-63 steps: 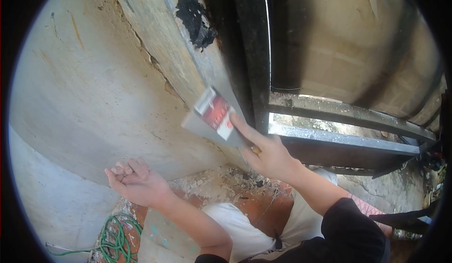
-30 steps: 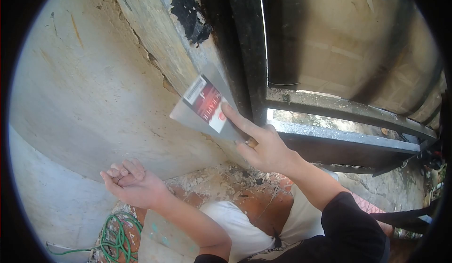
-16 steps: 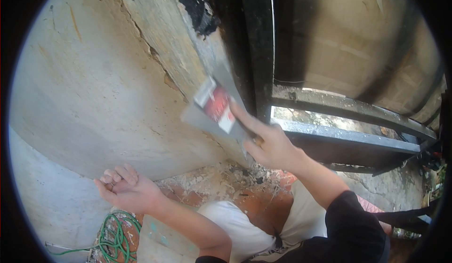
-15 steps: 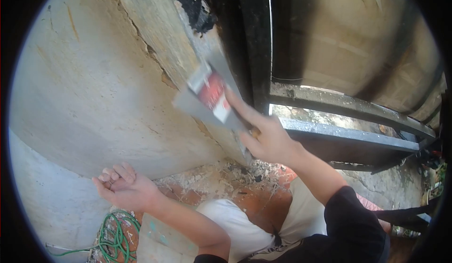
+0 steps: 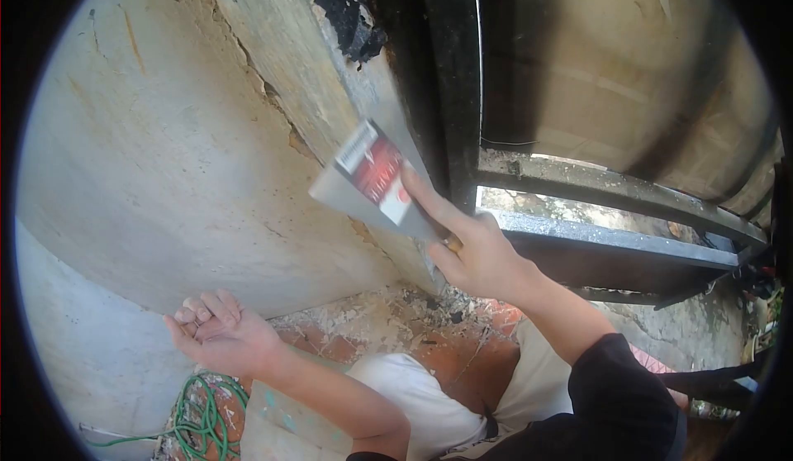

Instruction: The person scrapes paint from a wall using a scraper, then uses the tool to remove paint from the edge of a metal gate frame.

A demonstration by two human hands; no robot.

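My right hand [image 5: 475, 242] is wrapped around the handle of a wide putty knife [image 5: 376, 176], index finger stretched along its blade. A red and white label covers part of the grey metal. The blade lies over the edge of a worn pillar [image 5: 330, 73], slightly blurred; whether it touches cannot be told. Higher on that edge is a patch of flaking black coating [image 5: 351, 19]. My left hand [image 5: 219, 329] is palm up by the pale wall [image 5: 140, 180], its dusty fingers loosely curled, with nothing visible in it.
Paint flakes and debris [image 5: 363, 320] litter the tiled floor at the pillar's foot. A coiled green hose [image 5: 202, 411] lies at lower left. Right of the pillar stands a dark metal frame [image 5: 619, 242] with a brown panel. A long crack [image 5: 268, 89] runs beside the pillar.
The putty knife and my right hand have shifted slightly down and to the right along the pillar edge. My left hand has hardly moved.
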